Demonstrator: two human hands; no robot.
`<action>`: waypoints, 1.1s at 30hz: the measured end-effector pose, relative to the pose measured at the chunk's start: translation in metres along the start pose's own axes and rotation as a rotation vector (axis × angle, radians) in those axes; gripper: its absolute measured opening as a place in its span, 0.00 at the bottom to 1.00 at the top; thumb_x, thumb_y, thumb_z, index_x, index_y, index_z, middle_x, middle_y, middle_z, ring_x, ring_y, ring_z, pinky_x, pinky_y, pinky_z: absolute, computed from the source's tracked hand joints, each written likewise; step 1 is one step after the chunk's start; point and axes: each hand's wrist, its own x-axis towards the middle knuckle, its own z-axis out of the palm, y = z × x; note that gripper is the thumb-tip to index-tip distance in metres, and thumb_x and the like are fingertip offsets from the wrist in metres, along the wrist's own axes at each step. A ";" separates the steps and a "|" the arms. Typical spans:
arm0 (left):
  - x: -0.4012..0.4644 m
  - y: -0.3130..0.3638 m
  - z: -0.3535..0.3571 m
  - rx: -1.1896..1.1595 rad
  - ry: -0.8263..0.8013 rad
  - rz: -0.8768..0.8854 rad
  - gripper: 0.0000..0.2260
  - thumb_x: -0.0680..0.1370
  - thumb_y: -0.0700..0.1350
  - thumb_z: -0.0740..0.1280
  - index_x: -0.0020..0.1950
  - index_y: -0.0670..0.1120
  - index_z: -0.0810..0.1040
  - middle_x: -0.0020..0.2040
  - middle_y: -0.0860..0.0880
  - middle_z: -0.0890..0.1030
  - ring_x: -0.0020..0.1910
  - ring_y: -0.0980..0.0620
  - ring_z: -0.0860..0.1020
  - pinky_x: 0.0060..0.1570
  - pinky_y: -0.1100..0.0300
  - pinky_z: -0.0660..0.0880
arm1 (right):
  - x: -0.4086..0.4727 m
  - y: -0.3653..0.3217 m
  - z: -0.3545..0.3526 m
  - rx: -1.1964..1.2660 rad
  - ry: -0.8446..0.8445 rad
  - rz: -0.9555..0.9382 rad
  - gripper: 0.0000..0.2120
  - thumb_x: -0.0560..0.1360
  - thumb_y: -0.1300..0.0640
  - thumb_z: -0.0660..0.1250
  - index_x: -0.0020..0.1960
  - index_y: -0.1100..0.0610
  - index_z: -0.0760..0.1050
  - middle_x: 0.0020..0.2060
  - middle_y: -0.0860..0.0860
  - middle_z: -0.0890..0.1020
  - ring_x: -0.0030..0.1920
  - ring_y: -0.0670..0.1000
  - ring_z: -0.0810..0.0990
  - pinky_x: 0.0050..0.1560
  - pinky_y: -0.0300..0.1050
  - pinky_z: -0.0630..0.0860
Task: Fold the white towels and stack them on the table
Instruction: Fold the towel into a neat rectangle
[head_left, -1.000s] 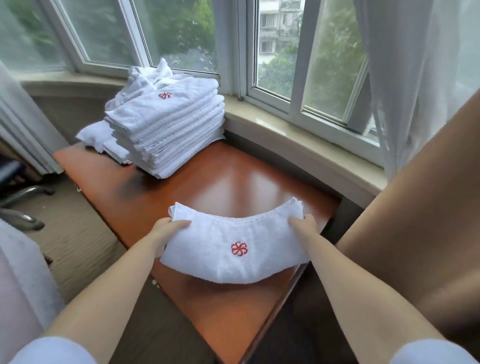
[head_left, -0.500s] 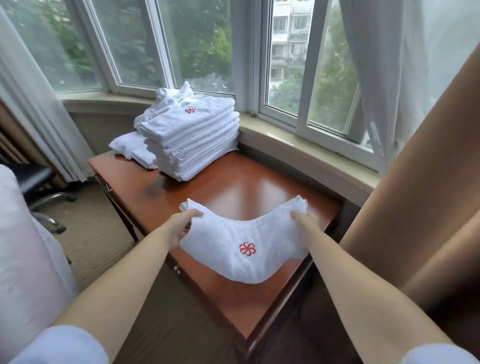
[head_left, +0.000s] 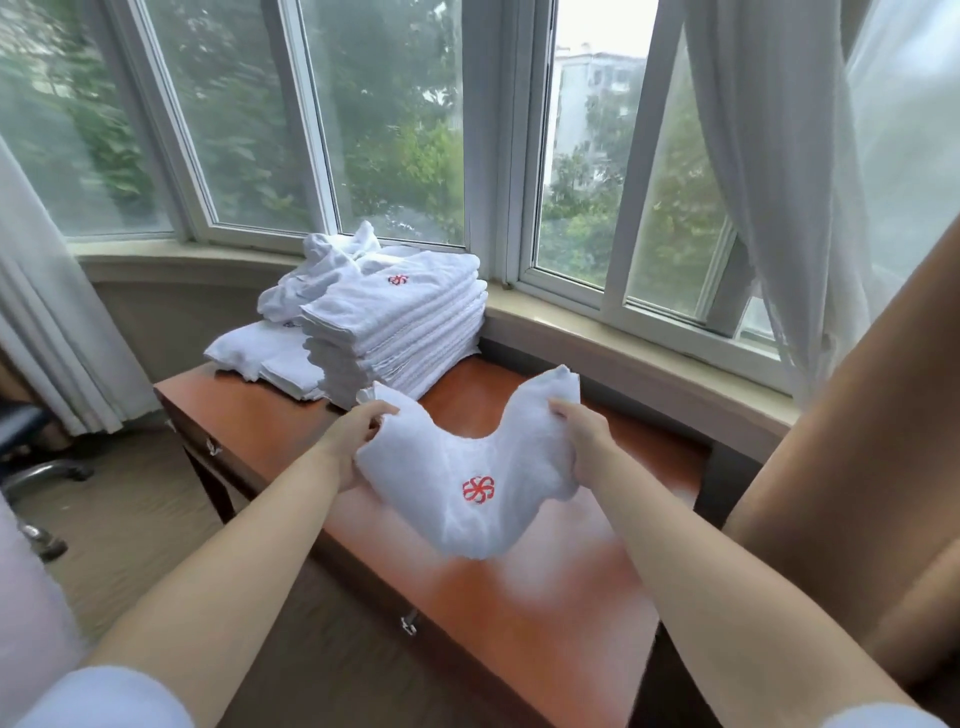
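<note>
Folded towel (head_left: 467, 483) held above bench (head_left: 571, 597), sagging in the middle, left hand (head_left: 358, 441) and right hand (head_left: 582, 441) fingers pinching its ends. Stack (head_left: 400, 322) at far left.

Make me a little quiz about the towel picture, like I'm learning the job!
1. True or false: the folded towel lies flat on the table.
2. Which hand grips the towel's end nearer the stack of folded towels? A) left hand B) right hand C) neither
3. What colour is the flower logo on the held towel?

Key
1. False: both hands grip its ends and its middle sags between them.
2. A: the left hand holds that end, close by the stack.
3. Red.
</note>
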 end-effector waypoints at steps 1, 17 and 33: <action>0.006 0.006 -0.005 -0.005 -0.005 0.002 0.15 0.77 0.44 0.65 0.30 0.46 0.72 0.20 0.52 0.70 0.16 0.55 0.69 0.19 0.72 0.64 | -0.002 -0.003 0.012 0.015 -0.010 -0.007 0.16 0.73 0.48 0.69 0.56 0.58 0.79 0.48 0.53 0.83 0.49 0.56 0.82 0.59 0.54 0.76; 0.103 0.128 -0.011 -0.043 -0.372 -0.081 0.08 0.74 0.48 0.64 0.40 0.45 0.68 0.39 0.46 0.68 0.37 0.48 0.70 0.39 0.59 0.67 | 0.032 -0.092 0.120 0.283 -0.303 -0.038 0.11 0.74 0.54 0.68 0.52 0.60 0.79 0.38 0.55 0.84 0.36 0.54 0.84 0.37 0.43 0.80; 0.271 0.239 -0.086 0.101 -0.705 0.054 0.21 0.80 0.40 0.57 0.31 0.44 0.82 0.27 0.48 0.78 0.26 0.53 0.78 0.25 0.68 0.71 | 0.087 -0.129 0.301 0.478 -0.099 -0.109 0.10 0.75 0.53 0.66 0.49 0.60 0.79 0.32 0.55 0.84 0.29 0.53 0.83 0.26 0.41 0.77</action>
